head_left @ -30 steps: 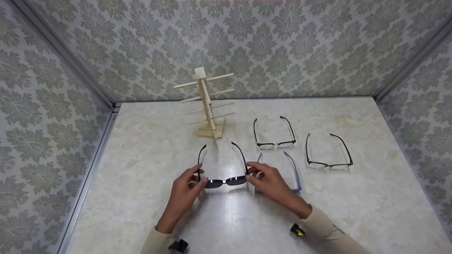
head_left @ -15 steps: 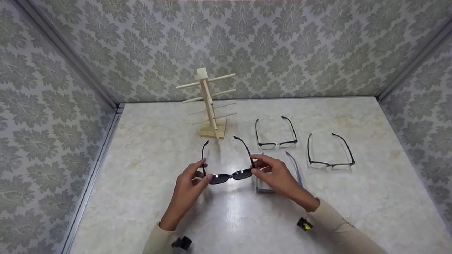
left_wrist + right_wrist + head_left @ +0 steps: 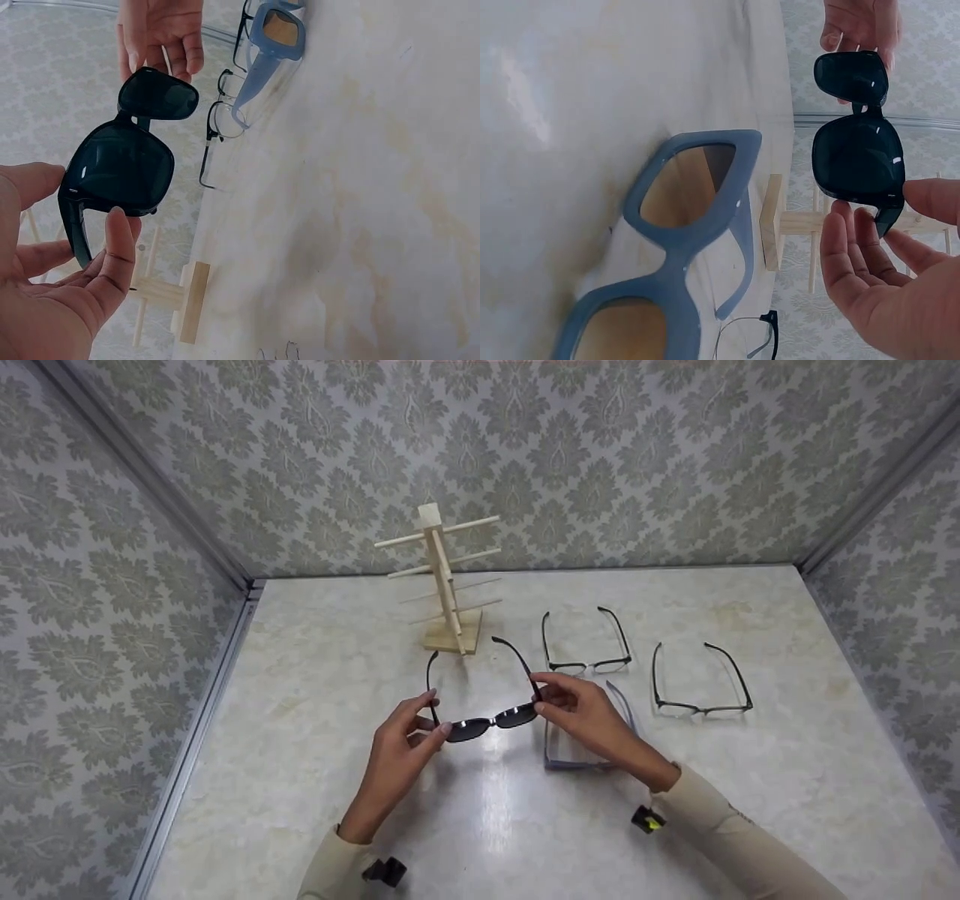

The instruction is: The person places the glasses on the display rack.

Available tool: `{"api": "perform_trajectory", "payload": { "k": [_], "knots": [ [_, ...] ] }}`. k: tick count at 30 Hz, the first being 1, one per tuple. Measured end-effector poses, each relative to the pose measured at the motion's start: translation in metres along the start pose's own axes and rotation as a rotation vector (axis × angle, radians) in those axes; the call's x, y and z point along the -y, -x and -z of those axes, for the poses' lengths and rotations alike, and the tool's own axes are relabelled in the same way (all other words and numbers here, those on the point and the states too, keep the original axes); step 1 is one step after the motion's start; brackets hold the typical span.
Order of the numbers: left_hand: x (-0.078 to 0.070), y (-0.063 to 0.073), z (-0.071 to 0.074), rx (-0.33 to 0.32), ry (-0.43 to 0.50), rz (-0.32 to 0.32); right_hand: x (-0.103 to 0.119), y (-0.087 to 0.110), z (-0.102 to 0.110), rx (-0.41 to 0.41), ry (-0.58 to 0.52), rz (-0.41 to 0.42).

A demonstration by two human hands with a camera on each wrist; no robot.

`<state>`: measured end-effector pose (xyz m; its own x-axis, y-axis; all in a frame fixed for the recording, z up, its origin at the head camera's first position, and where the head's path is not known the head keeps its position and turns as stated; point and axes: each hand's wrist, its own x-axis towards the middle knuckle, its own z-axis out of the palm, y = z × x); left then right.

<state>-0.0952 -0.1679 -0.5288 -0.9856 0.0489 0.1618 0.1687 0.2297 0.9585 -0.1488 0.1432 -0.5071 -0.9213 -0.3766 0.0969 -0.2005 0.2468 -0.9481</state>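
Note:
Black sunglasses (image 3: 470,729) with dark lenses are held up over the table, their temples spread and pointing away from me. My left hand (image 3: 401,750) pinches the frame's left corner between thumb and fingers. At the opposite corner my right hand (image 3: 585,716) grips the hinge area the same way. In the left wrist view the lenses (image 3: 120,166) face the camera, clear of the tabletop. Blue-framed sunglasses (image 3: 679,247) with brownish lenses lie on the table below my right hand, which partly hides them in the head view.
A wooden rack (image 3: 442,577) with several crossbars stands at the back, beyond the sunglasses. Two pairs of dark-framed glasses, one nearer the back (image 3: 589,666) and one farther right (image 3: 701,709), lie with temples open. Patterned walls (image 3: 517,465) enclose the table (image 3: 300,675).
Both hands have lifted the black sunglasses and carried them slightly away from me, toward the rack. The right side has risen more, so the frame now tilts. The other glasses have stayed put.

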Motion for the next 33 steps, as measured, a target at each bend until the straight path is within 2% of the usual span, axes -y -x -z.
{"api": "perform_trajectory", "payload": {
  "k": [5, 13, 24, 33],
  "knots": [
    [0.001, -0.003, 0.001, -0.016, -0.006, -0.006, 0.001, -0.01, 0.003, 0.017, -0.016, 0.001],
    [0.002, -0.011, 0.004, -0.05, 0.005, -0.056, 0.004, -0.025, 0.005, 0.029, -0.002, 0.014],
    [0.002, -0.023, 0.004, -0.072, 0.018, -0.031, 0.007, -0.042, 0.008, 0.055, -0.075, -0.02],
    [0.002, -0.034, 0.004, -0.119, 0.025, -0.02, 0.006, -0.052, 0.008, 0.05, -0.064, 0.001]
  ]
}}
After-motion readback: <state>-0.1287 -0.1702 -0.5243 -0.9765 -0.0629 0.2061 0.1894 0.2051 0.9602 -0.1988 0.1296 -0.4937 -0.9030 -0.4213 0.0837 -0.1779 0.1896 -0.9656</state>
